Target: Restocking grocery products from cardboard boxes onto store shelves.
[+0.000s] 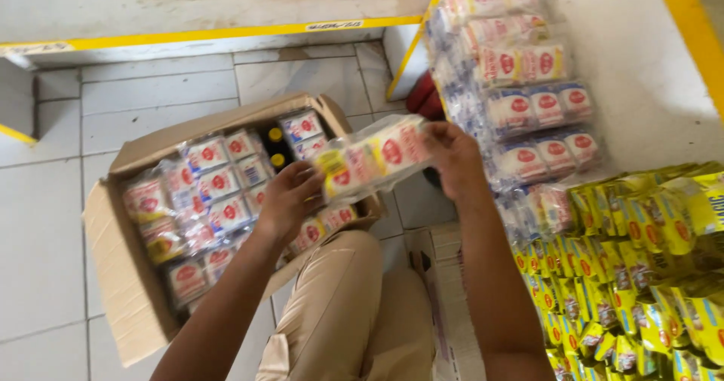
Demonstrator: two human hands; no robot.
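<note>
Your left hand (289,198) grips the near-left end of a clear plastic multipack of small white sachets with red round marks (372,158), fingers curled over its edge, while your right hand (451,155) closes on the far-right end, so the pack hangs stretched between both hands, tilted slightly up to the right. It is a soft, crinkled strip with a yellow patch at its left end, held in the air just above the right rim of the open brown cardboard box (121,275) on the floor. That box lies to your left, flaps splayed, packed with more of the same white-and-red sachet packs (211,192); two small dark bottles with yellow caps (277,147) show among them near its far side. Your bent knee in beige trousers (339,305) sits below the pack, touching the box's near-right corner. To the right, on a white shelf (641,72), stacks of similar white sachet packs (528,87) sit just beyond your right hand, and nearer, rows of yellow-green sachets (641,275) fill the corner. Pale floor tiles (45,238) spread left.
</note>
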